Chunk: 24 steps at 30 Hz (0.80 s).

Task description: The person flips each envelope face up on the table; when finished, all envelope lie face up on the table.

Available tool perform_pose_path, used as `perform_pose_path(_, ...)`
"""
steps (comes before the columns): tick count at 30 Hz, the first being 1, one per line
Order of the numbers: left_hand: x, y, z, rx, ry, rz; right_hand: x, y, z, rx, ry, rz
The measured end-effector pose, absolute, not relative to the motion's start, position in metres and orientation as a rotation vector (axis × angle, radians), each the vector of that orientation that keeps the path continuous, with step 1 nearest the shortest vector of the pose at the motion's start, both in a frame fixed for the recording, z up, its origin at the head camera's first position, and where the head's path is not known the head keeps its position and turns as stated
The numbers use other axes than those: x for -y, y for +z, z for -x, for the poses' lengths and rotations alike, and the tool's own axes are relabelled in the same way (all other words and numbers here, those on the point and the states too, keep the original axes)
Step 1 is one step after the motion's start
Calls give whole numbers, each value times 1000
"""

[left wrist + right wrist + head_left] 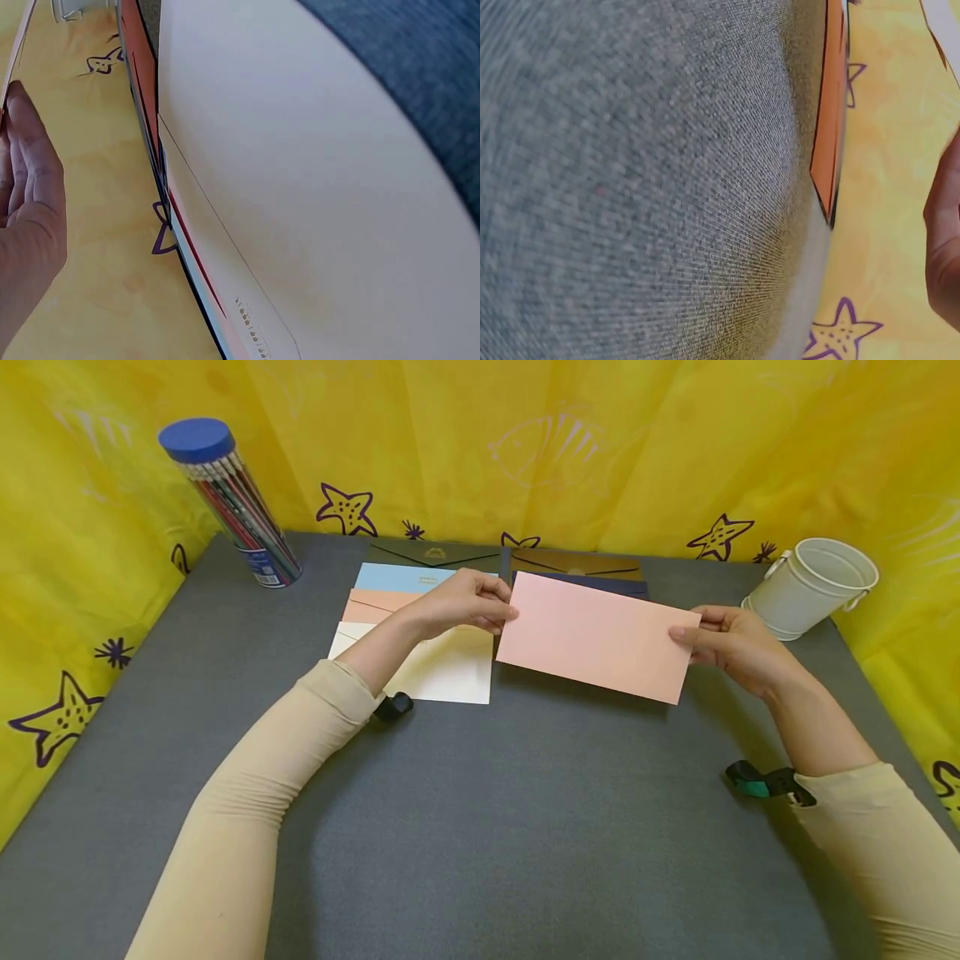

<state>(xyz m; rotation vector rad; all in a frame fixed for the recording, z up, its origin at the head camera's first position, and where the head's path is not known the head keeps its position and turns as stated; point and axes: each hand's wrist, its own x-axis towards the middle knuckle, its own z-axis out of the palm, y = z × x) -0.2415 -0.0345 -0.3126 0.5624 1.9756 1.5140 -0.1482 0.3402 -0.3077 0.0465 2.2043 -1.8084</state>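
Hands meet at either end of a pink envelope (596,637), held just above the grey counter (525,827) near its middle. The left hand (465,603) pinches the left short edge between thumb and fingers, and the right hand (731,643) pinches the right short edge the same way, thumb on top. So each grip is narrow and closed on the paper, with the envelope stretched flat between them, tilted so its right end sits nearer the person.

To my eye the step in hand is lifting and presenting this one envelope, plain side up, away from the rest. Turning it over or setting it down would call for both pinches to move together, since the paper is thin and would bend if one side let go.

Left of it, under the left forearm, lies a fan of envelopes on the counter: cream envelope (450,672) nearest, a peach envelope (375,604) behind it, a light blue envelope (393,577) farther still. Dark envelopes (577,567) lie at the far edge behind the pink one. A pencil tube (228,502) with a blue cap leans at the far left corner, and a white bucket (813,585) stands at the far right, well apart from the hands.
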Motion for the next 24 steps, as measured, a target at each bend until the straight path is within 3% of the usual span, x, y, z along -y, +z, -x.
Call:
perform_pose_path(10, 30, -312, 241, -2056, 1737, -431, -336, -309, 146, -2110, -2163, -137)
perform_pose_path(24, 33, -315, 241, -1868, 1946, -380, -337, -311, 138, -1769, -2415, 252)
